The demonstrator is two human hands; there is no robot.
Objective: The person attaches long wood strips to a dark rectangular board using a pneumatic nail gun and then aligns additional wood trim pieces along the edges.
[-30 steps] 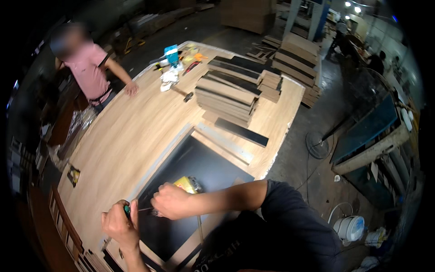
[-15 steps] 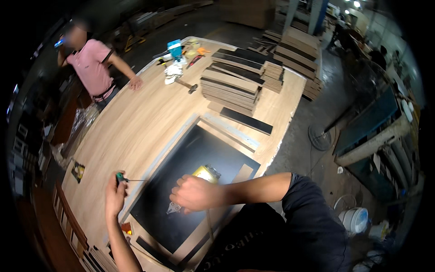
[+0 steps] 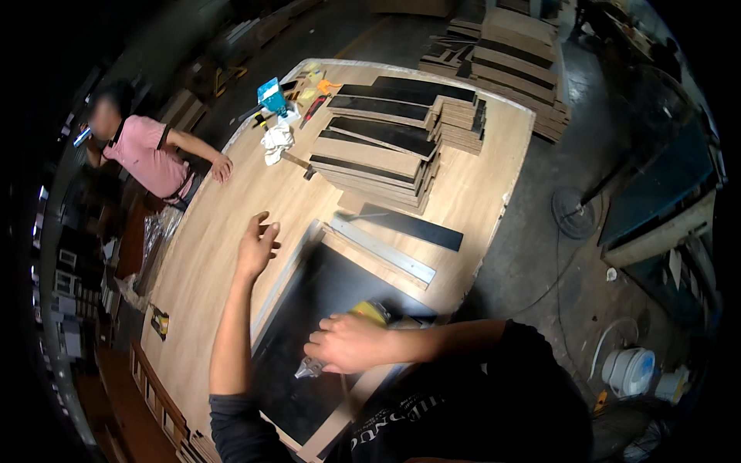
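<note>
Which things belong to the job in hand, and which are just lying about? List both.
Likely in the job:
yellow tool, held in the right hand
black panel, beneath that tool

Apparently just lying about:
hammer
white cloth
blue container
white bucket

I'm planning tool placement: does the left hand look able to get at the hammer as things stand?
Probably yes: the left hand looks open and empty, and unbroken tabletop shows between it and the hammer.
</note>
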